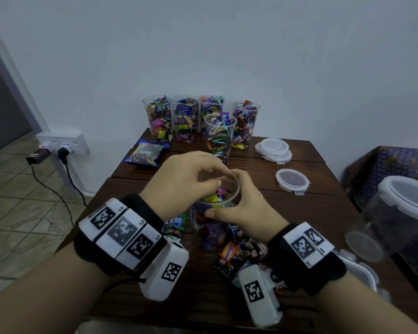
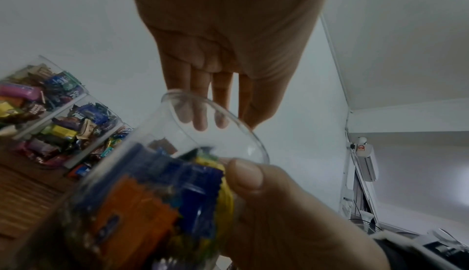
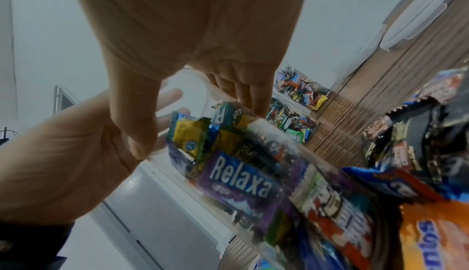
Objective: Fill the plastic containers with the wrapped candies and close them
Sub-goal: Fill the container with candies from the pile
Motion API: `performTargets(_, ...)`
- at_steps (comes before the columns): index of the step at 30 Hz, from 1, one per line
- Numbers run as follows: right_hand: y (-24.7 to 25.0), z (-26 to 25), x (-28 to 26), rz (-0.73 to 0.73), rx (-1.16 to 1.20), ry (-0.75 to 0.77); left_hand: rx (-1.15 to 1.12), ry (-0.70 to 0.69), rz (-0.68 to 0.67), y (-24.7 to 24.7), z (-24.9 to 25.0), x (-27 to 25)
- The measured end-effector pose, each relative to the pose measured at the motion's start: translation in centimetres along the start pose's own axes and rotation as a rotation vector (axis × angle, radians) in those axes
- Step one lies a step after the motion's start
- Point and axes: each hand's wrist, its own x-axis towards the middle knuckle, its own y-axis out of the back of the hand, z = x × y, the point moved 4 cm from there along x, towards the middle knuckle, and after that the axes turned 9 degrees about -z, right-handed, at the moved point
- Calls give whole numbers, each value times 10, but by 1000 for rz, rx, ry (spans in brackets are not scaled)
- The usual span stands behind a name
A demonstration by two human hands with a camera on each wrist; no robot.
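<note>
Container point(image 1: 212, 213) sat at the head view's centre, part-filled with candies point(image 1: 217, 192); my right hand point(image 1: 241, 203) curled round its rim, my left hand point(image 1: 186, 177) hovering over the mouth, fingers bent downward. Left wrist view: my straight fingers point(image 2: 200, 114) hung close together behind the rim. Right wrist view: thumb point(image 3: 137, 126) pressed the wall.

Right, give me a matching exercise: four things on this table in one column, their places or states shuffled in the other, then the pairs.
Things:
1. single lid
2. candy bag
3. container in the hands
4. loose candies

Places or states:
A. lying beside the back row of filled containers
B. partly filled, gripped near its rim
C. scattered at the near table edge
D. flat on the table, alone

Pairs: 1-D, 2-A, 3-B, 4-C
</note>
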Motion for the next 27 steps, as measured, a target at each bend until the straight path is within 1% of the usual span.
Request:
performTargets(2,0,1,4,20,-2,7,-23,-7,61,3,-2,1)
performTargets(5,2,2,11,63,-11,-8,-14,8,202,14,-11,-2)
performTargets(7,3,1,15,87,-15,-21,-48,62,293,21,-22,-8)
performTargets(9,3,2,21,105,-14,-43,-51,145,331,24,-33,-16)
performTargets(10,3,2,23,112,-12,-52,-33,201,308,23,-40,-21)
performTargets(11,3,3,26,119,-13,-60,-6,267,256,20,-47,-25)
performTargets(14,3,6,33,121,-18,-83,120,480,27,9,-66,-38)
performTargets(16,2,7,34,90,-19,-92,212,607,-119,3,-77,-45)
performTargets(18,3,6,31,38,-40,-102,254,692,-218,-2,-87,-50)
performTargets(21,12,1,23,-67,-161,-126,260,749,-309,-9,-99,-55)
performTargets(23,21,-4,17,-158,-339,-173,274,753,-348,-14,-105,-55)
performTargets(25,33,-3,9,-237,-558,-253,303,754,-387,-19,-110,-54)
performTargets(27,43,2,1,-302,-693,-327,342,766,-451,-26,-114,-53)
